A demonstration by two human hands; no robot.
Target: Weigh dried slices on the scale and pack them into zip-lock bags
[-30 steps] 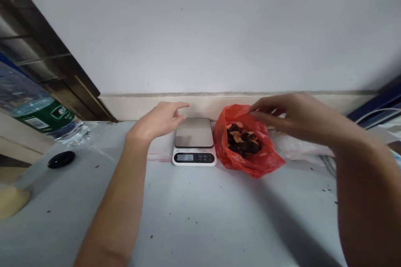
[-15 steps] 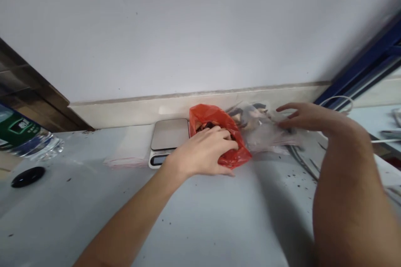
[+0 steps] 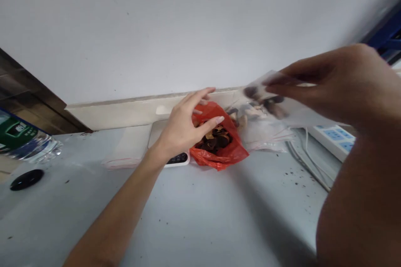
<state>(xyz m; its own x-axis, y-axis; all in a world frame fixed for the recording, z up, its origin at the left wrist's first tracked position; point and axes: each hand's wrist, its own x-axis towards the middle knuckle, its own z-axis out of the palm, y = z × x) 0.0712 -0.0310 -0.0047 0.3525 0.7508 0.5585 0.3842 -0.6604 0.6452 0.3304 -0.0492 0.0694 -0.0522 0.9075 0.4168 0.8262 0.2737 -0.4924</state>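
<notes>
My left hand (image 3: pixel 184 127) is open, its thumb and fingers spread over the left side of a red plastic bag (image 3: pixel 232 156). Dark brown dried slices (image 3: pixel 216 139) fill the bag's open mouth. Whether my fingertips touch the bag I cannot tell. Partly under my left wrist lies a kitchen scale (image 3: pixel 180 159). My right hand (image 3: pixel 328 87), raised on the right, pinches a clear plastic bag (image 3: pixel 266 100) with several dark pieces in it, blurred by motion. Behind it more clear bags (image 3: pixel 257 135) with pale and dark pieces lie against the wall.
Flat clear bags (image 3: pixel 125 148) lie left of the scale. A water bottle (image 3: pixel 26 137) and a black oval object (image 3: pixel 26 180) are at the far left. On the right are a power strip (image 3: pixel 332 135) and cables (image 3: pixel 308 169). Dark crumbs dot the tabletop (image 3: pixel 188 225).
My left hand has come up out of the red bag and moved left, fingers spreading. My right hand has taken hold of a clear bag and lifted it.
</notes>
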